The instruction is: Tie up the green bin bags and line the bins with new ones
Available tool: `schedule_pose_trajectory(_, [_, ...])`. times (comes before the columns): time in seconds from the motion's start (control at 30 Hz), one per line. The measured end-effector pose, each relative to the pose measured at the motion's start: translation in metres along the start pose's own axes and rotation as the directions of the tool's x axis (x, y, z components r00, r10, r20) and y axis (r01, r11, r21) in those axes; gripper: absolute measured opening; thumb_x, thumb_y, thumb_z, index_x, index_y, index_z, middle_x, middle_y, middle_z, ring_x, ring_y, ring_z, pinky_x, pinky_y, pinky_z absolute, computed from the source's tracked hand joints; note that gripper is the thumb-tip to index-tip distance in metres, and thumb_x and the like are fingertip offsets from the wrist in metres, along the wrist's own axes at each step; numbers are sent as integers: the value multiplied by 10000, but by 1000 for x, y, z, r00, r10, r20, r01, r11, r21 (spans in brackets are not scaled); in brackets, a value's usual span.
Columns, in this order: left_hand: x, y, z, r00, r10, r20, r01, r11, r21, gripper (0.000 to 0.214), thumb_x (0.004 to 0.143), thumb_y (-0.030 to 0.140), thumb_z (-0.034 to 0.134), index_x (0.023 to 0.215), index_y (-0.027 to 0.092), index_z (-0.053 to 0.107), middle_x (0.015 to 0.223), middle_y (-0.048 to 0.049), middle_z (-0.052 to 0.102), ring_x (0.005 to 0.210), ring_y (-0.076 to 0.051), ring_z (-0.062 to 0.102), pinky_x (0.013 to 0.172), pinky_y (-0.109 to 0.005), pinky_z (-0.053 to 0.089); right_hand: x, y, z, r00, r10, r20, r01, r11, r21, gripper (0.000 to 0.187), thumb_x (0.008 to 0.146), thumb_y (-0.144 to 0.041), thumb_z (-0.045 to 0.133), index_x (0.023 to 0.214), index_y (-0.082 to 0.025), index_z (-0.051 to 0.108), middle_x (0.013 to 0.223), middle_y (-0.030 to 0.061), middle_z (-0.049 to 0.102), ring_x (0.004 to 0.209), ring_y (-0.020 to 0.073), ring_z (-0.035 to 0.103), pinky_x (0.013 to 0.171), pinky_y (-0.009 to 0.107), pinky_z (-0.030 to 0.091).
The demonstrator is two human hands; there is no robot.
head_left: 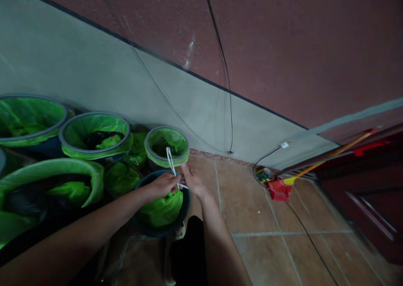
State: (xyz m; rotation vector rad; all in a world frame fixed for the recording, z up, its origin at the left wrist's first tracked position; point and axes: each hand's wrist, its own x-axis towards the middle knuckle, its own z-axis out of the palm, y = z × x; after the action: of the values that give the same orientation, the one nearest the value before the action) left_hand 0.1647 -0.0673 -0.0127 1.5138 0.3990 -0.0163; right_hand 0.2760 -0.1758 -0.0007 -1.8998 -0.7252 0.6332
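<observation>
A green garbage bag (162,210) sits gathered inside a dark blue bin (186,208) in front of my feet. Its white drawstring (170,159) rises in a loop above the gathered neck, and a short end sticks out to the right. My left hand (168,183) is closed with the drawstring between its fingers. My right hand (192,182) meets it from the right, thumb pointing up and fingers curled around the drawstring's crossing. The fingertips partly hide each other there, over the bin's far rim.
Several bins with green liners stand left, including a small grey-rimmed bin (149,156) by the wall (201,122). Filled green bags (122,179) lie among them. Right are a red dustpan (279,190), a yellow-handled broom (327,158), a can (264,175) and a floor cable (310,235).
</observation>
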Motion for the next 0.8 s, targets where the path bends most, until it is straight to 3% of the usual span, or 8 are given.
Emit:
schedule_pose_trajectory(0.2, [-2, 15, -23, 995, -86, -49, 82, 994, -75, 625, 701, 744, 625, 763, 126, 695, 574, -15, 585, 451, -85, 379, 432, -223, 315, -12, 1, 1, 989, -18, 144, 39, 989, -141, 320, 945, -398, 555, 738, -177, 658, 680, -10, 624, 638, 121, 521, 627, 242, 391])
schedule_pose_trajectory(0.33, [1, 15, -31, 982, -95, -164, 87, 995, -56, 449, 697, 561, 693, 752, 115, 713, 599, -28, 621, 451, -81, 388, 444, -230, 317, -15, 2, -4, 965, 30, 260, -11, 997, -74, 408, 922, -506, 571, 698, -171, 631, 584, -42, 533, 559, 98, 429, 552, 228, 308])
schedule_pose_trajectory(0.43, [5, 13, -35, 991, -45, -125, 50, 998, 36, 289, 676, 408, 708, 744, 128, 729, 577, -18, 620, 460, -98, 421, 471, -240, 341, -17, 5, -9, 931, 50, 361, -22, 996, -82, 455, 905, -556, 580, 656, -176, 609, 561, -45, 516, 553, 91, 420, 556, 222, 309])
schedule_pose_trajectory(0.53, [1, 16, -39, 996, 89, -13, -82, 963, 258, 161, 700, 306, 664, 741, 163, 727, 595, -9, 634, 538, -132, 506, 544, -248, 389, -15, 6, -11, 944, 94, 315, -46, 986, -157, 423, 918, -488, 571, 632, -180, 617, 579, -26, 557, 571, 105, 464, 575, 230, 352])
schedule_pose_trajectory(0.6, [-6, 21, -40, 972, 225, 75, -235, 878, 418, 123, 747, 260, 623, 754, 181, 717, 624, -2, 634, 608, -143, 536, 611, -250, 409, -11, 5, -10, 989, 70, 128, -48, 984, -170, 298, 911, -373, 575, 700, -187, 672, 697, 7, 657, 671, 136, 562, 659, 251, 429])
schedule_pose_trajectory(0.67, [-14, 26, -42, 922, 347, 173, -386, 773, 504, 120, 797, 229, 590, 803, 188, 702, 650, 7, 615, 634, -143, 529, 656, -256, 409, -6, 2, -5, 1000, 1, -6, -2, 996, -86, 173, 881, -272, 577, 848, -204, 732, 887, 33, 733, 838, 165, 638, 802, 282, 482])
schedule_pose_trajectory(0.73, [-19, 28, -42, 870, 416, 264, -491, 692, 529, 119, 829, 219, 573, 843, 187, 686, 668, 8, 597, 631, -142, 516, 660, -264, 397, -2, -1, 2, 999, -40, 30, 38, 996, 75, 205, 848, -227, 579, 964, -220, 748, 979, 32, 751, 931, 173, 659, 877, 299, 498])
schedule_pose_trajectory(0.8, [-19, 27, -42, 851, 446, 279, -523, 663, 536, 97, 827, 227, 583, 808, 190, 671, 680, 1, 603, 629, -141, 515, 652, -265, 394, 0, -3, 7, 988, -32, 154, -4, 973, 229, 241, 813, -199, 577, 985, -220, 744, 932, 19, 750, 882, 163, 663, 823, 285, 517])
